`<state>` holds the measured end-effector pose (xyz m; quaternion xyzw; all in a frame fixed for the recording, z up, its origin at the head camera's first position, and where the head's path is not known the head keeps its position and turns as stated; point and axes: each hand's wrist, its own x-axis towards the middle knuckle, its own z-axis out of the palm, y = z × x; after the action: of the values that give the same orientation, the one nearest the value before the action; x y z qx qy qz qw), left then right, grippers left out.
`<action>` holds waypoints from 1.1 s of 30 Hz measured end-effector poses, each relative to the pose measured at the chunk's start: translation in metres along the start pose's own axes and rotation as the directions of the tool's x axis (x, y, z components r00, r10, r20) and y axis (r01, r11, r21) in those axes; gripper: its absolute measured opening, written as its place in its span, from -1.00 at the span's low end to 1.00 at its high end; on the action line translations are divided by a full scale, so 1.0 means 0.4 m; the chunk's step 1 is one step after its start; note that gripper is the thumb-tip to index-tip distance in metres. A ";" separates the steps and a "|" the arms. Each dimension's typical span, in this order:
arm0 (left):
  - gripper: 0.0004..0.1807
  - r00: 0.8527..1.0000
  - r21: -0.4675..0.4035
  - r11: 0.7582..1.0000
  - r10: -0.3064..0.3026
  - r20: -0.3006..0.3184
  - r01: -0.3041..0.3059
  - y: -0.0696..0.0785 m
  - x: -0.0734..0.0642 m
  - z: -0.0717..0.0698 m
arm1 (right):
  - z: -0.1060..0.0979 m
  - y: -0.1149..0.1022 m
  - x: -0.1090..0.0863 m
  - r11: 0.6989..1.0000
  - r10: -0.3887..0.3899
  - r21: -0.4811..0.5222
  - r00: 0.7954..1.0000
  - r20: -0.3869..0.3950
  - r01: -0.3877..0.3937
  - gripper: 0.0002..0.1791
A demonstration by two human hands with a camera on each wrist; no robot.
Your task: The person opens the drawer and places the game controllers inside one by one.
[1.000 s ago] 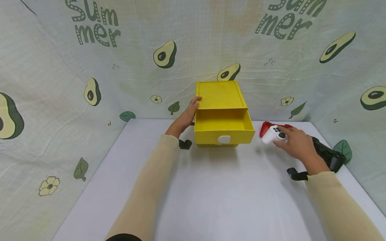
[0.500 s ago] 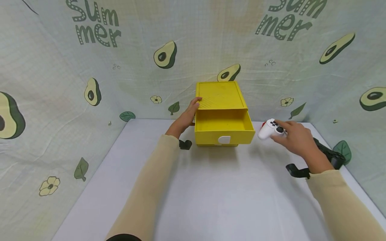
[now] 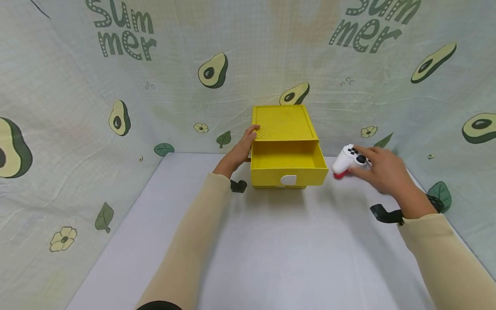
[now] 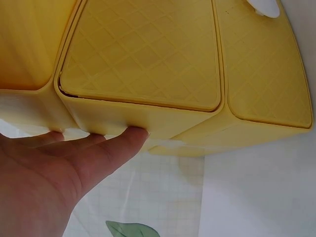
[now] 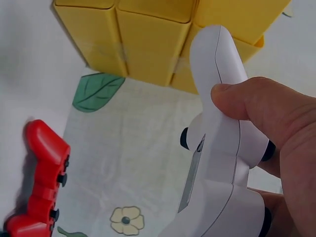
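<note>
A yellow drawer cabinet [image 3: 284, 122] stands at the back middle of the table, its top drawer [image 3: 310, 176] pulled out toward me, with nothing inside showing. My left hand [image 3: 239, 150] rests against the cabinet's left side. In the left wrist view its outstretched fingers [image 4: 116, 153] touch the yellow side wall. To the right of the cabinet, my right hand [image 3: 381, 170] holds a white game controller [image 5: 217, 143] above the table, thumb on one face. Below it a red game controller [image 5: 47, 168] lies on the table, mostly hidden in the head view.
The white table [image 3: 294, 254] runs back to a hanging cloth [image 3: 248, 64] with avocado prints. Part of a black object [image 3: 435, 201] shows behind my right wrist, near the table's right edge. Black wrist mounts [image 3: 387, 214] stick out from my wrists.
My right hand has lifted the white controller off the table, uncovering part of the red one beneath. My left hand and the open drawer have stayed put.
</note>
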<state>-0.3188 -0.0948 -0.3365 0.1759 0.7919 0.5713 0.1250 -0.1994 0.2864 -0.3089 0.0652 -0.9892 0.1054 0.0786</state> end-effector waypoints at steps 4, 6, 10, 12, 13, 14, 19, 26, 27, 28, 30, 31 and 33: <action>-0.50 1.000 -0.002 1.000 -0.001 -0.005 0.001 -0.001 0.002 0.001 | -0.010 -0.011 0.002 1.000 -0.031 0.001 0.999 -0.031 0.031 -0.18; -0.51 1.000 0.001 1.000 -0.002 -0.008 0.002 -0.003 0.002 0.001 | -0.016 -0.017 0.004 0.999 -0.044 0.006 0.998 -0.052 0.045 -0.20; -0.48 1.000 0.006 1.000 0.001 -0.009 -0.001 -0.007 0.003 0.000 | -0.030 -0.028 0.010 0.998 -0.063 0.011 0.994 -0.090 0.064 -0.22; -0.47 1.000 0.006 1.000 0.002 -0.006 -0.002 -0.009 0.003 0.000 | -0.039 -0.033 0.014 0.998 -0.067 0.006 0.993 -0.098 0.068 -0.21; -0.47 1.000 0.006 1.000 0.001 -0.004 -0.001 -0.009 0.003 -0.001 | -0.043 -0.035 0.015 0.998 -0.067 0.001 0.993 -0.099 0.068 -0.21; -0.47 1.000 0.007 1.000 -0.001 -0.002 0.001 -0.008 0.002 -0.001 | -0.047 -0.038 0.016 0.998 -0.069 -0.005 0.993 -0.101 0.069 -0.20; -0.49 1.000 0.005 1.000 -0.021 0.023 0.021 0.021 -0.018 -0.002 | -0.062 -0.053 0.022 0.997 -0.074 -0.041 0.990 -0.117 0.069 -0.19; -0.48 0.999 0.004 0.999 -0.032 0.036 0.032 0.054 -0.037 -0.002 | -0.076 -0.081 0.025 0.997 -0.070 -0.055 0.986 -0.155 0.062 -0.19; -0.49 0.999 0.005 1.000 -0.030 0.030 0.029 0.047 -0.033 -0.001 | -0.078 -0.085 0.025 0.997 -0.070 -0.054 0.984 -0.161 0.062 -0.20; -0.49 0.999 0.007 1.000 -0.025 0.024 0.025 0.039 -0.027 -0.001 | -0.080 -0.089 0.025 0.997 -0.069 -0.052 0.983 -0.168 0.061 -0.20; -0.49 1.000 0.008 1.000 -0.014 0.012 0.014 0.021 -0.015 0.000 | -0.083 -0.096 0.025 0.997 -0.072 -0.048 0.981 -0.181 0.065 -0.20; -0.48 1.000 0.010 1.000 -0.009 0.006 0.009 0.013 -0.009 0.000 | -0.084 -0.099 0.024 0.997 -0.076 -0.047 0.979 -0.190 0.068 -0.20; -0.47 1.000 0.012 1.000 0.000 -0.006 0.000 -0.001 -0.001 0.001 | -0.087 -0.106 0.024 0.995 -0.091 -0.049 0.974 -0.209 0.083 -0.19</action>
<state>-0.3182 -0.0949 -0.3371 0.1750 0.7956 0.5670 0.1217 -0.1977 0.2519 -0.2652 0.0953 -0.9734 0.0882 0.1890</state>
